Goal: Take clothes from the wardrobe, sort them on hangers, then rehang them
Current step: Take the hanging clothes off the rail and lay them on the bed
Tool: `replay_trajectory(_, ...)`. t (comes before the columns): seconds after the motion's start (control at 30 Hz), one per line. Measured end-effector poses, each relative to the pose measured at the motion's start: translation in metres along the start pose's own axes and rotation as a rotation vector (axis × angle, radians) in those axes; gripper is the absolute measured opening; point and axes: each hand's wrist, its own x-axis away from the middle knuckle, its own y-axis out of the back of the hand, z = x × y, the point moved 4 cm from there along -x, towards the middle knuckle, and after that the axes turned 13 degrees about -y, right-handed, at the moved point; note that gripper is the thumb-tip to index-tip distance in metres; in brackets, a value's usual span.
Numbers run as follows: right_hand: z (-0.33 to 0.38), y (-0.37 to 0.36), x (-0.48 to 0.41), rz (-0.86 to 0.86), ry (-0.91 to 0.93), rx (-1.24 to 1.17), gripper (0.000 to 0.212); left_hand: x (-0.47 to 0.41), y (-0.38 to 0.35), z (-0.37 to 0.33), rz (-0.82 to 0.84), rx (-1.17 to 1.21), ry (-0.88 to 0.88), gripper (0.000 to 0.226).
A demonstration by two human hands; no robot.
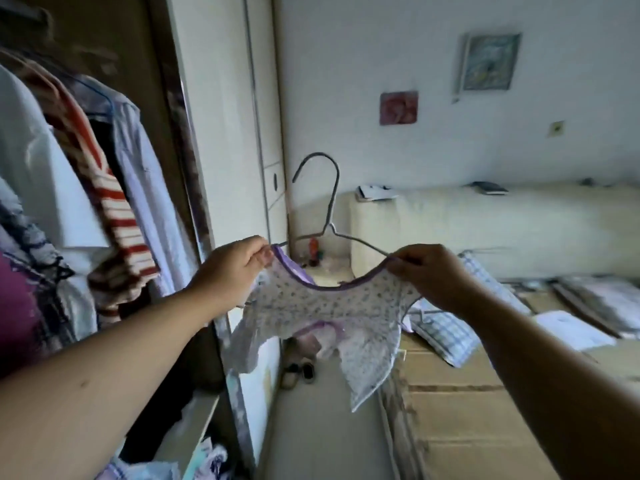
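I hold a small white top with purple dots and purple trim (332, 306) on a thin grey wire hanger (329, 202) in front of me. My left hand (232, 268) pinches the left shoulder of the top against the hanger arm. At the right shoulder, my right hand (429, 275) pinches the same way. The hanger's hook points up and to the left. The open wardrobe (104, 46) is at the left, with a red-and-white striped garment (114, 209), a pale blue shirt (145, 188) and a white garment (38, 174) hanging inside.
A bed with a wooden base (460, 410) lies at the right, with a checked pillow (446, 334) and folded bedding on it. A cream headboard (485, 223) stands behind. Shoes (298, 372) sit on the floor between wardrobe and bed. White cabinet doors (225, 133) stand ahead.
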Motion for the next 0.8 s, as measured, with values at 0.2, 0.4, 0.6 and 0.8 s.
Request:
replay_trajectory(0.2, -0.082, 0.023, 0.131, -0.148, -0.315, -0.043, 0.019, 0.048, -0.065, -0.053, 0.194, 0.246, -0.090, 0.014)
replay_trajectory(0.4, -0.195, 0.046, 0.301, -0.231, -0.721, -0.047, 0.015, 0.106, -0.185, -0.167, 0.557, 0.402, -0.257, 0.015)
replay_trajectory(0.6, -0.285, 0.077, 0.480, -0.303, -1.106, -0.170, 0.018, 0.197, -0.314, -0.292, 0.928, 0.368, -0.430, 0.018)
replay_trajectory(0.8, -0.363, 0.117, 0.616, -0.411, -1.388, -0.291, 0.012, 0.282, -0.411, -0.425, 1.187, 0.343, -0.565, 0.014)
